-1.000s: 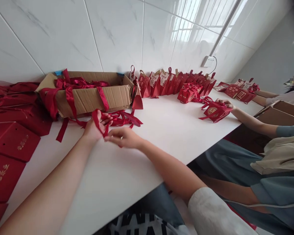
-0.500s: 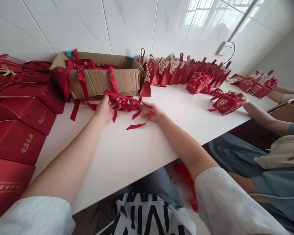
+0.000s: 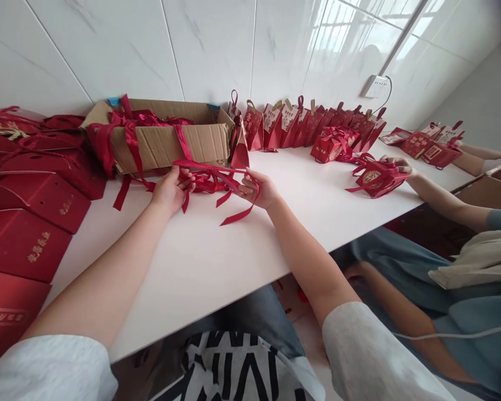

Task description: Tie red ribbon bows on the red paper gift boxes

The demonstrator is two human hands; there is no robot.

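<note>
Just before the cardboard box [image 3: 167, 146], both hands grip red ribbons [image 3: 212, 181]; bare table [image 3: 217, 256] nearer.

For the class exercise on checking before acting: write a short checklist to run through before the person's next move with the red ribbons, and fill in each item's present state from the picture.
1. Left hand has hold of a red ribbon: ok.
2. Right hand grips the same ribbon's other end: ok; a loose tail hangs below it.
3. Ribbon free of the tangled pile: cannot tell, strands overlap.
4. Bare white table in front of the hands: ok.
5. Cardboard box of ribbons close behind the hands: ok.
6. Co-worker's hand apart from the person's hands, on its own red gift box: ok.
</note>
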